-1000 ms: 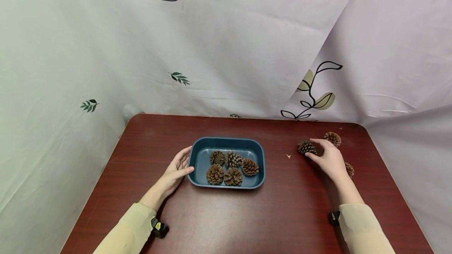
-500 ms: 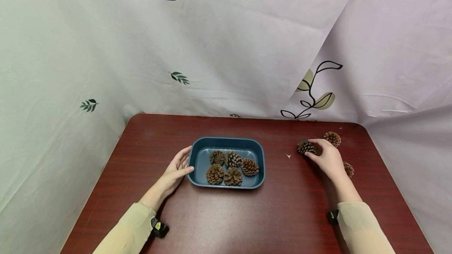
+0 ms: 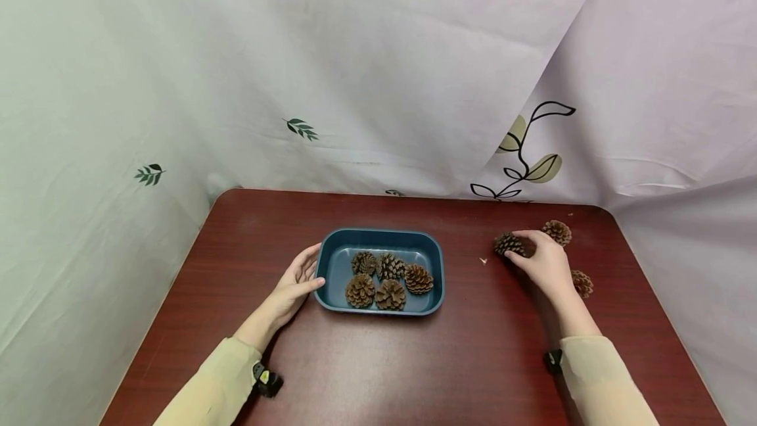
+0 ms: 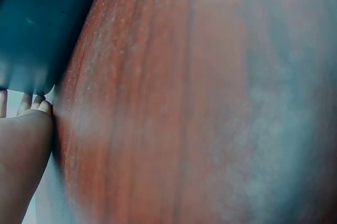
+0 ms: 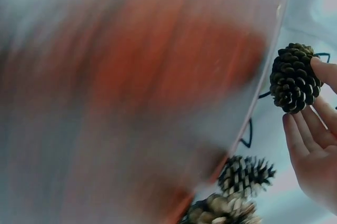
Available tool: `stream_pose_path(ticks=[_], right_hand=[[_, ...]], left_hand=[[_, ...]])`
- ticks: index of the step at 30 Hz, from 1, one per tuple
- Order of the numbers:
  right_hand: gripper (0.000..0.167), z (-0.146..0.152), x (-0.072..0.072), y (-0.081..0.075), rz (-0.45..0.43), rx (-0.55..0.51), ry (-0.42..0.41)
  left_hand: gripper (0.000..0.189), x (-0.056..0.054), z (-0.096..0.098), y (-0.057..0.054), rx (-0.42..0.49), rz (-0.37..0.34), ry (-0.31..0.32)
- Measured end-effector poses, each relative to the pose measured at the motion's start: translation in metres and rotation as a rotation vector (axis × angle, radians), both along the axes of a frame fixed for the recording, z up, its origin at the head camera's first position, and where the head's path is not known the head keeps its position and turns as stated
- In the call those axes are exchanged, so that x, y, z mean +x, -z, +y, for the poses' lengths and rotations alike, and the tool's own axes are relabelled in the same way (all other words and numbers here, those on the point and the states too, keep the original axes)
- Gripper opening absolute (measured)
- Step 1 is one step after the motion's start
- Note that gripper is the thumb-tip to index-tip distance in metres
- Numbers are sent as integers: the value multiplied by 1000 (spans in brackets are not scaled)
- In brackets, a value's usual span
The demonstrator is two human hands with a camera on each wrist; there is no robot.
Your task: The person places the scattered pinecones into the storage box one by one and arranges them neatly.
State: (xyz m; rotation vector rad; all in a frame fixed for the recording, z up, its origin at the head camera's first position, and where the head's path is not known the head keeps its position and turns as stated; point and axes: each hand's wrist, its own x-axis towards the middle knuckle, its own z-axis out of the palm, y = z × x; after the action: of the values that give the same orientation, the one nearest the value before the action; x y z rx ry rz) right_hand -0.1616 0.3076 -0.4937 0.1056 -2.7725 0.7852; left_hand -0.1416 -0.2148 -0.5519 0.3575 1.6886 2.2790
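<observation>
sitting between thumb and fingertips, a pine cone is pinched by the right hand.

Looking at a glossy, dark red bench. Bearing a blue tray, right up against the left fingers! Across at the right fingers, spotting a pale scrap to their left, one pine cone just beyond them, another pine cone rightward, on the nearer side.
</observation>
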Motion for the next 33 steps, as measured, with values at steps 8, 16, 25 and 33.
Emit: stream_pose_path(ticks=[8,16,25,33], right_hand=[[41,-27,-2,-11,72,-50,-64],[44,-62,-1,-26,110,-110,-120],[46,-107,-1,-44,132,-217,-211],[46,-149,-2,-50,125,-261,-300]], left_hand=[[80,-1,0,-3,-16,-12,-3],[80,0,0,-2,0,-3,5],[80,0,0,-2,-1,-4,6],[79,1,0,-3,1,-1,3]])
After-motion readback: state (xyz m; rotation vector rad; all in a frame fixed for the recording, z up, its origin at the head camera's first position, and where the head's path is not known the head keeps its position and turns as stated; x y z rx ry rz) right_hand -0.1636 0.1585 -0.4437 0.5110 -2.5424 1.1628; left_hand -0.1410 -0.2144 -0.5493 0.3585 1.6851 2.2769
